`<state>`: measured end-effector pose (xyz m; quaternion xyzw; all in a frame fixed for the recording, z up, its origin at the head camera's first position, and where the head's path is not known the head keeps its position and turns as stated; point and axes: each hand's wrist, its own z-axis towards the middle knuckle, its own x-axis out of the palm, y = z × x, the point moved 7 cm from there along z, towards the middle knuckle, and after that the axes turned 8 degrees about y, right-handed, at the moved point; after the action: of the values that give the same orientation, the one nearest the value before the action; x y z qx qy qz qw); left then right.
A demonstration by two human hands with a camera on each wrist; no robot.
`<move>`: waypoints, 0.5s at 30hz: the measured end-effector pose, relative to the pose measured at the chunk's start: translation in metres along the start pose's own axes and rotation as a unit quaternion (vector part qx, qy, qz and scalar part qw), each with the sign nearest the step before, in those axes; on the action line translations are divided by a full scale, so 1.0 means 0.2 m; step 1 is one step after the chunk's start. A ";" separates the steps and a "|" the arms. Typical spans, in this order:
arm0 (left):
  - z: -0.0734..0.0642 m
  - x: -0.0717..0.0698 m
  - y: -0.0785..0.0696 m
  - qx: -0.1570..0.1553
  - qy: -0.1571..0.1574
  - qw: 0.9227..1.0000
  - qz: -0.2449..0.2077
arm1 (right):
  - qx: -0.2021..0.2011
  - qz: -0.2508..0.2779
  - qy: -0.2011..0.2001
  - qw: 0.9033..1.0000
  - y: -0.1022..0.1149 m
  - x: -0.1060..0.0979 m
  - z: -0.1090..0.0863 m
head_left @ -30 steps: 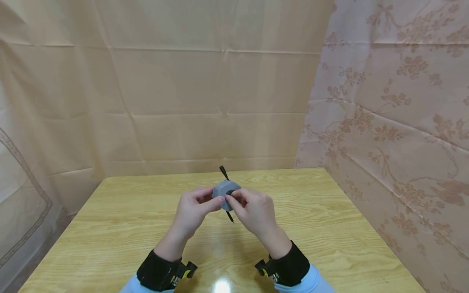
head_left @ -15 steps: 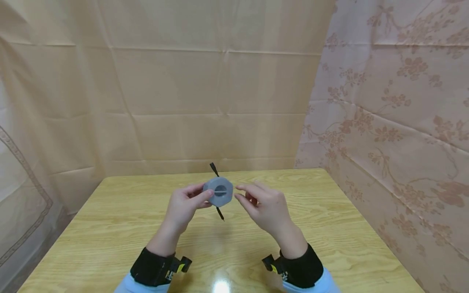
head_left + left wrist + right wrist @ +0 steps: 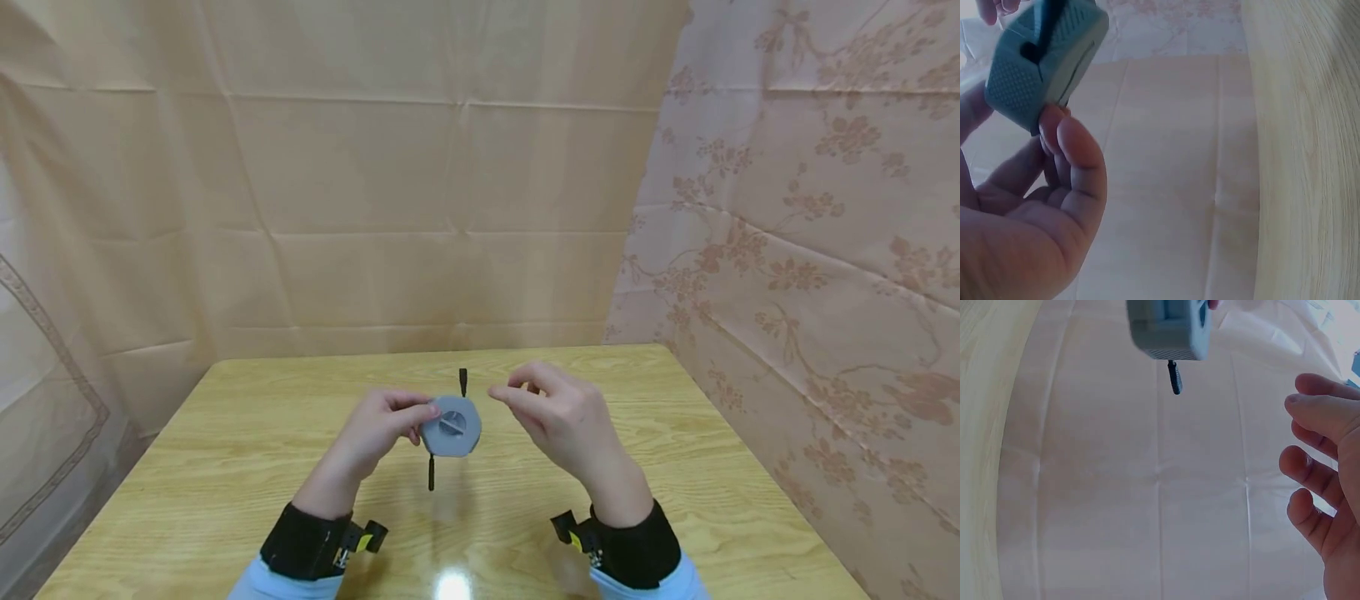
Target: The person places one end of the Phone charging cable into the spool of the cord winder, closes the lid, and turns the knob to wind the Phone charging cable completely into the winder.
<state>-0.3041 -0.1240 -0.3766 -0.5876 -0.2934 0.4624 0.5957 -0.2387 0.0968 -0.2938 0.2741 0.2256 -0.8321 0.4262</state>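
Note:
A grey-blue six-sided cable winder (image 3: 454,440) is held above the table, its face showing a round recess with a bar across it. Black cord ends, one upper (image 3: 462,379) and one lower (image 3: 431,473), stick out from opposite sides. My left hand (image 3: 363,433) pinches the winder's left edge, thumb on the face. In the left wrist view, curled fingers sit under the textured case (image 3: 1015,90). My right hand (image 3: 566,421) hovers to the right, apart from the winder, with loosely bent fingers. The right wrist view shows that hand (image 3: 1335,469) holding nothing.
The wood-grain table (image 3: 225,483) spreads under both hands. Behind it hangs a beige curtain (image 3: 375,208), and a floral curtain (image 3: 810,250) hangs on the right. Black bands with small cameras circle both wrists, over light blue sleeves.
My right fingers have left the winder's middle and moved away to the right. The left hand has kept its pinch while the winder turned and dropped slightly, so its cord ends point differently.

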 end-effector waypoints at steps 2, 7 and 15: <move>0.00 0.01 0.00 0.003 0.019 1.000 0.001 | -0.011 0.002 0.006 1.000 0.01 0.02 0.00; 0.00 0.02 0.01 -0.004 0.041 0.999 0.008 | -0.039 0.016 0.035 0.999 0.04 0.09 0.01; 0.00 0.04 0.03 -0.007 0.076 0.997 0.024 | -0.062 0.036 0.121 0.990 0.12 0.25 0.00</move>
<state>-0.3013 -0.1181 -0.3832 -0.6322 -0.2367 0.4281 0.6009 -0.2425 0.0544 -0.3287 0.3538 0.3167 -0.7610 0.4420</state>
